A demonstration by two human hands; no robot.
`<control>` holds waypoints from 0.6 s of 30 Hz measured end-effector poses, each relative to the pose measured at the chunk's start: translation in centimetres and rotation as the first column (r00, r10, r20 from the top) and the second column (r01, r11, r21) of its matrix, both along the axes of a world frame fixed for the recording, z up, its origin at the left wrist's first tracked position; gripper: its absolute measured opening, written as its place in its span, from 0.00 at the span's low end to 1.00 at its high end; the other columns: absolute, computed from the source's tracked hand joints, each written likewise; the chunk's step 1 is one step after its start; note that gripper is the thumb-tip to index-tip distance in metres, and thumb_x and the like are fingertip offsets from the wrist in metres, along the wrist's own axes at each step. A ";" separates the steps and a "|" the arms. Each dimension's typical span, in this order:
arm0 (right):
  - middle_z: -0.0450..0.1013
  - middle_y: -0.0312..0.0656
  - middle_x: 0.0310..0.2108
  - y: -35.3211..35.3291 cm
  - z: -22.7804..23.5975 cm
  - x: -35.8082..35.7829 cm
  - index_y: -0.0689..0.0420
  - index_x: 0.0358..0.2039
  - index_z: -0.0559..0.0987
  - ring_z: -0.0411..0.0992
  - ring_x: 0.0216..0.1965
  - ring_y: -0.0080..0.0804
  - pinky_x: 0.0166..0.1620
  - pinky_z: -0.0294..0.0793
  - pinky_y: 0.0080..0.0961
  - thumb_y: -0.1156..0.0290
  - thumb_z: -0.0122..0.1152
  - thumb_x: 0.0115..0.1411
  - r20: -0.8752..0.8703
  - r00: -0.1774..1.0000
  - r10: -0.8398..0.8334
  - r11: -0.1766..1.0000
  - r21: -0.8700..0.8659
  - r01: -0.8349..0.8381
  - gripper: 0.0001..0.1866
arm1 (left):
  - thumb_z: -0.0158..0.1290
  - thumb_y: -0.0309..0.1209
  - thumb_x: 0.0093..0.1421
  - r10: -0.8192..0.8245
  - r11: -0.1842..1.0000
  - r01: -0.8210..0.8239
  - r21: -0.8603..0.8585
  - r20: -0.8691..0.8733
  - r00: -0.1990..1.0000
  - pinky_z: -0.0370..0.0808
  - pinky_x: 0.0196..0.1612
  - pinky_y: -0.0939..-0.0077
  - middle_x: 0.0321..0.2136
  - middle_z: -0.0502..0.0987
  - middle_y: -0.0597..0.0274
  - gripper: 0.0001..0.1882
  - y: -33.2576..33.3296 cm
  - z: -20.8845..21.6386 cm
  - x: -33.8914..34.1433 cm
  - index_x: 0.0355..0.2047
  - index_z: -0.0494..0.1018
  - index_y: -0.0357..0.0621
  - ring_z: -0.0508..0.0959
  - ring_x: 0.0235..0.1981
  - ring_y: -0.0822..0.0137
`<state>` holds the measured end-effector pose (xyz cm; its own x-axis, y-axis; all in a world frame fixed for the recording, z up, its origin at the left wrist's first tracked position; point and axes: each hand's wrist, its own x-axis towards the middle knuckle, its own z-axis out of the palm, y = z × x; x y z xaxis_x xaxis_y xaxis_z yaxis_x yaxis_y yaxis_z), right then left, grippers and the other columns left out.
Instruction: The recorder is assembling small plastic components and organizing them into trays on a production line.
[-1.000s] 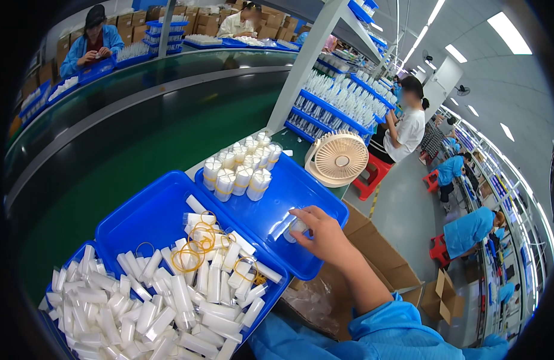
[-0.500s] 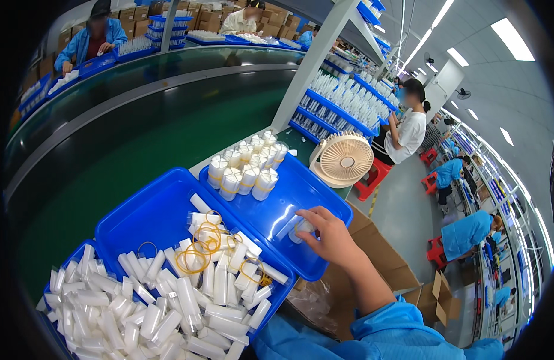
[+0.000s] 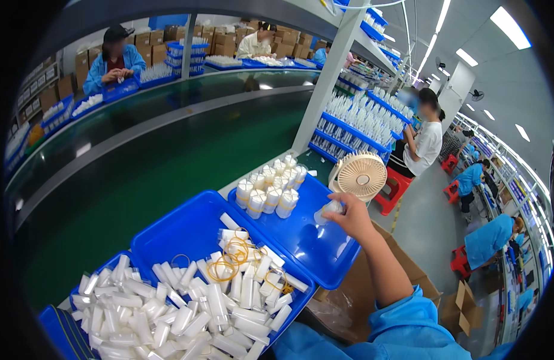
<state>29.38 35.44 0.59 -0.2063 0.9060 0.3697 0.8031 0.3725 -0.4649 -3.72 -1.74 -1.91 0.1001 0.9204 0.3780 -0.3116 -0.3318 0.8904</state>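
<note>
My right hand [image 3: 355,219] is closed on a small bundle of whitish, clear-wrapped pieces [image 3: 330,212], gripped between thumb and fingers over the right part of a blue tray [image 3: 301,237]. Fingers cover part of the bundle. Several upright bundles of white pieces [image 3: 271,198], each with a yellow rubber band around it, stand together at that tray's far left. Beside it, a second blue tray [image 3: 181,231] holds many loose white pieces in clear sleeves [image 3: 193,327]. Yellow rubber bands [image 3: 232,264] lie on top of these. My left hand is out of view.
A beige fan [image 3: 361,177] stands just beyond the right tray. Behind it are stacked blue trays of white items [image 3: 355,123] and a grey post [image 3: 331,78]. A green conveyor [image 3: 139,174] runs along the left. An open cardboard box [image 3: 403,258] sits below my right forearm. Other people work nearby.
My right hand has moved toward the far side of the right tray with the bundle still held. The whole view has shifted, so the trays appear farther right and lower.
</note>
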 end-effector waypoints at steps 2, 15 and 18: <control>0.72 0.50 0.37 2.1 0.0 -0.5 0.59 0.40 0.74 0.71 0.40 0.43 0.42 0.70 0.31 0.67 0.68 0.42 -0.039 0.998 0.042 0.998 -0.053 -0.044 0.23 | 0.59 0.42 0.49 0.014 1.000 -0.014 0.000 -0.010 1.000 0.47 0.58 0.47 0.31 0.75 0.56 0.27 -1.2 0.1 -0.4 0.46 0.65 0.44 0.74 0.32 0.54; 0.71 0.49 0.39 6.9 -1.6 -3.9 0.59 0.46 0.69 0.73 0.32 0.36 0.39 0.72 0.28 0.72 0.60 0.44 0.025 0.984 0.177 0.955 -0.245 -0.166 0.25 | 0.51 0.25 0.51 0.209 0.977 -0.199 0.078 -0.158 0.965 0.65 0.43 0.43 0.36 0.72 0.41 0.17 -7.9 2.2 -2.2 0.42 0.68 0.30 0.71 0.40 0.42; 0.70 0.48 0.42 7.6 -2.9 -3.0 0.59 0.51 0.64 0.74 0.31 0.31 0.38 0.73 0.26 0.76 0.58 0.46 -0.023 0.968 0.251 0.953 -0.168 -0.251 0.29 | 0.52 0.27 0.52 0.313 0.945 -0.325 -0.027 -0.199 0.929 0.66 0.44 0.46 0.35 0.73 0.43 0.15 -8.8 5.4 -2.1 0.39 0.71 0.29 0.73 0.37 0.46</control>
<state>26.35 43.09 -2.29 -0.4346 0.8743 0.2163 0.6935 0.4781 -0.5390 -5.80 -10.51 3.45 -0.1383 0.9354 0.3254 -0.0221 -0.3314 0.9432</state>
